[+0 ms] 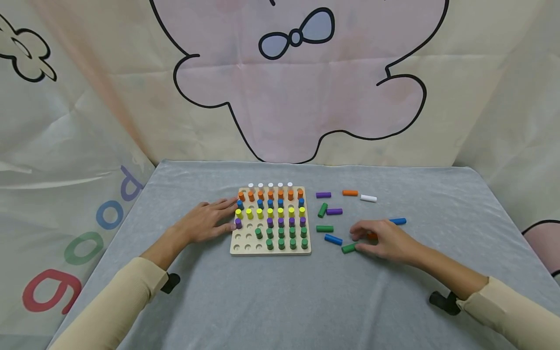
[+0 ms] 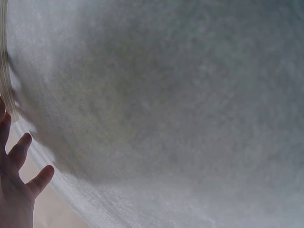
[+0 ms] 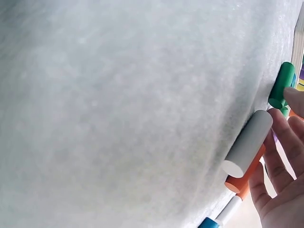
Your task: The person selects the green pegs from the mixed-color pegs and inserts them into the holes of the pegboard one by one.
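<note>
A wooden pegboard lies on the cloth with rows of white, orange, blue, yellow, purple and green pegs; some holes at its front left are bare. My left hand rests at the board's left edge, fingers extended. To the right, my right hand hovers low over loose pegs, fingers loosely bent. Its thumb is at a green peg; whether they touch is unclear. An orange peg shows beneath this hand. In the right wrist view, a white peg lies beside the fingers, hidden from the head view.
Loose pegs lie right of the board: purple, green, blue, orange and white among them. Another blue peg lies behind the right hand. A grey cloth covers the table; printed curtains surround it.
</note>
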{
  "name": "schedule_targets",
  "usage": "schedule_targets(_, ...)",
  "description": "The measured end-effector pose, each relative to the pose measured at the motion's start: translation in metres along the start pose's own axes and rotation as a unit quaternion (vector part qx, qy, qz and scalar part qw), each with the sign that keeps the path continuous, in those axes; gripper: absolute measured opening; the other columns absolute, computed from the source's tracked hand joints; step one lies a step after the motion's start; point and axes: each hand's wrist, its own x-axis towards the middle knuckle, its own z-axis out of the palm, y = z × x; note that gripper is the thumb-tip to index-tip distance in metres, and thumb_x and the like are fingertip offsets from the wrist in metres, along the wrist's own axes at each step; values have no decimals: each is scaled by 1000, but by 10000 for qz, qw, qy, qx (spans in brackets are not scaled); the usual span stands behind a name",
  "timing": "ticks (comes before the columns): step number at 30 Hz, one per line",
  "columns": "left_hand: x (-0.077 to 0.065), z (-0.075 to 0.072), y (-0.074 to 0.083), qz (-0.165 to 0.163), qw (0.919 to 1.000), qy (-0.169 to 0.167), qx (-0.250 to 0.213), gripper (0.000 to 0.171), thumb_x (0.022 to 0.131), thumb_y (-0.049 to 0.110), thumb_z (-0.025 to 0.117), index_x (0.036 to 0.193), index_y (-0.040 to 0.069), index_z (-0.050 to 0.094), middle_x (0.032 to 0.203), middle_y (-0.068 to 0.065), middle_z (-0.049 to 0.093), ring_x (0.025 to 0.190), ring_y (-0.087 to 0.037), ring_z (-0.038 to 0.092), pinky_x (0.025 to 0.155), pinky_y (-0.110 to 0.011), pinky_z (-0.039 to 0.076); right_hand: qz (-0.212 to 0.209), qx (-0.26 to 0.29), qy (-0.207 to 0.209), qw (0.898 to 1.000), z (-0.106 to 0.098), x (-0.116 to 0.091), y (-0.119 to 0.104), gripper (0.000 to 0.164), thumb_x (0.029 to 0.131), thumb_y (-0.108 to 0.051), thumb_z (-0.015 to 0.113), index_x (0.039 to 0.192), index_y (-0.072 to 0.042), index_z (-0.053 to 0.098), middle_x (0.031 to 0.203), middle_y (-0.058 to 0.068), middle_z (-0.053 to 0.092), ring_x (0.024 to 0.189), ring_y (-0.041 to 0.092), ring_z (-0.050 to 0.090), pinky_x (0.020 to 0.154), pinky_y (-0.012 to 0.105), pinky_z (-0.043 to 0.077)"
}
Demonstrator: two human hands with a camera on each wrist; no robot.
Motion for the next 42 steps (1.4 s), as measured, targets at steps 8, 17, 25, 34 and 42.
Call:
schedule_targets(8,0,0,0,13,10000,-21,7,72,100,56,48,155,11,36,163,-8,27,146,-34,32,104,-67,33,-37,104,-116,9999,0,-2,-1,33,81,-2,80,112,-9,69,102,-7,72,91,8,68,81,33,56)
schedule_targets(17,1,0,1,-49,10000,-60,5,72,100,56,48,155,11,35,163,-8,27,146,-34,31,105,-67,32,-22,14,-95,10000,2,-1,-1,36,81,2,78,114,-8,69,105,-4,72,92,7,68,80,31,55)
schedule_targets(25,0,1,1,-23,10000,-68,16,72,100,55,49,155,11,36,163,-8,26,146,-34,32,104,-67,33,110,6,-189,9998,1,0,-3,35,84,1,76,116,-9,68,107,-4,71,91,7,67,78,29,55)
schedule_targets(34,-1,0,2,-67,9999,-98,26,72,100,54,50,155,11,35,163,-9,26,146,-34,32,104,-67,33,159,59,-228,9996,-5,6,-10,35,85,2,75,118,-8,68,109,-2,71,96,11,68,81,36,57)
schedule_targets(42,-1,-2,3,-56,10000,-58,48,71,100,54,50,155,11,36,163,-9,27,145,-35,32,104,-66,34,19,-10,-223,9997,-9,11,-20,34,86,-1,75,119,-8,68,107,-4,72,96,10,65,78,36,56)
